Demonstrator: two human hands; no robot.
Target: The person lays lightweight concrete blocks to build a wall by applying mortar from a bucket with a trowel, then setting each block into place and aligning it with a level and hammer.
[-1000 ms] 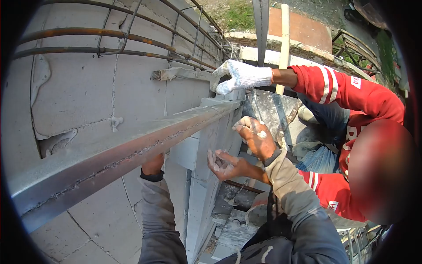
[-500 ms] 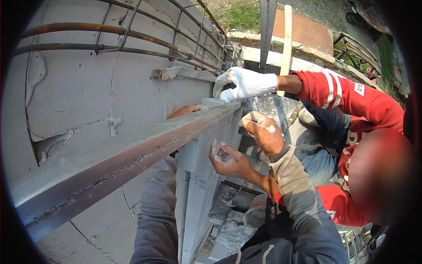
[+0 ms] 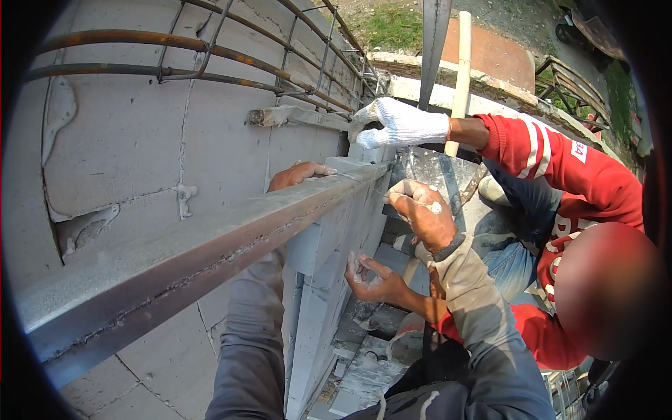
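My left arm passes beneath a long grey metal beam (image 3: 210, 255), and my left hand (image 3: 299, 175) shows beyond its far edge. Its fingers curl against the beam near a pale block; the palm is hidden. Right of the beam's far end, my right hand (image 3: 423, 213) is closed in a pinch, with white dust or paste on it. What it pinches, if anything, is too small to make out. A co-worker's white-gloved hand (image 3: 406, 122) is at the block top past the beam's end. Below my right hand, the co-worker's bare hand (image 3: 378, 280) is half curled.
A wall of pale blocks (image 3: 126, 154) stands on the left, with a rusty rebar cage (image 3: 231, 56) along its top. A co-worker in a red sweater (image 3: 595, 175) is close on the right. An upright metal bar (image 3: 432, 49) and a pale pole (image 3: 462, 77) rise beyond.
The co-worker's gloved hand has lifted slightly off the block, and their bare hand has moved down and right, away from the beam. More of my left hand shows above the beam.
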